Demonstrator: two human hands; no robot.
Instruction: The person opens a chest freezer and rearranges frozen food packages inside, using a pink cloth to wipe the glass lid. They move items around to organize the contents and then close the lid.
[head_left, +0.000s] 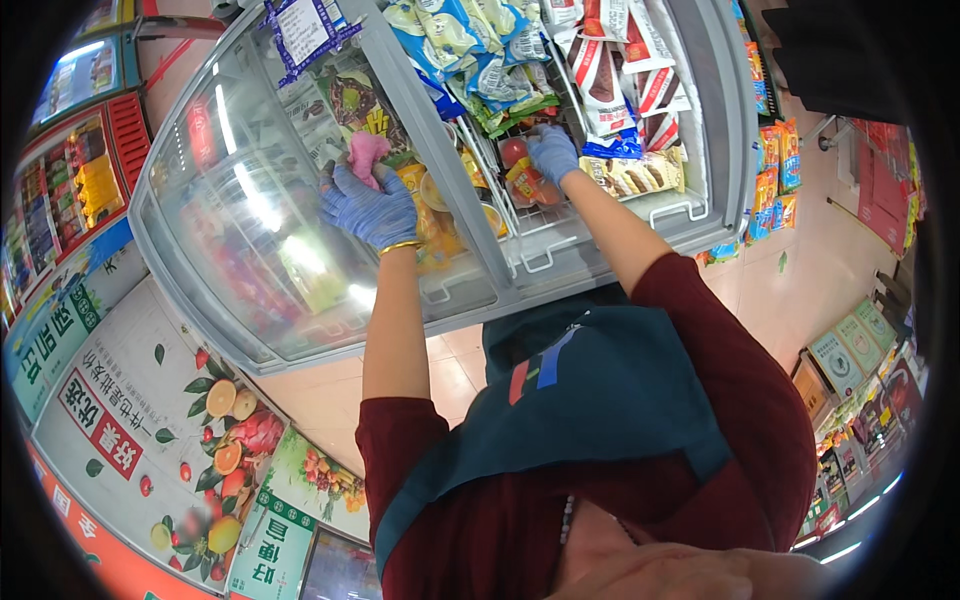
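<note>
My left hand (371, 204), in a blue-grey glove, holds a crumpled pink cloth (367, 156) over the glass lid (277, 247) of a chest freezer. My right hand (553, 154), gloved alike, reaches through the freezer's uncovered side into a wire basket (544, 219). Its fingers point down beside red and orange packs (531, 184); the fingertips are partly hidden, so I cannot tell whether they grip anything. Just beyond lie green packs (517, 112) and a heap of blue and pale-yellow ice cream packs (465, 45).
Red-and-white ice cream packs (600, 75) fill the basket's right part, with a brown-and-cream pack (637, 171) nearer me. The grey lid frame (450, 172) divides the freezer top. A taped paper notice (304, 30) lies on the glass. Snack bags (776, 180) hang along the freezer's right side.
</note>
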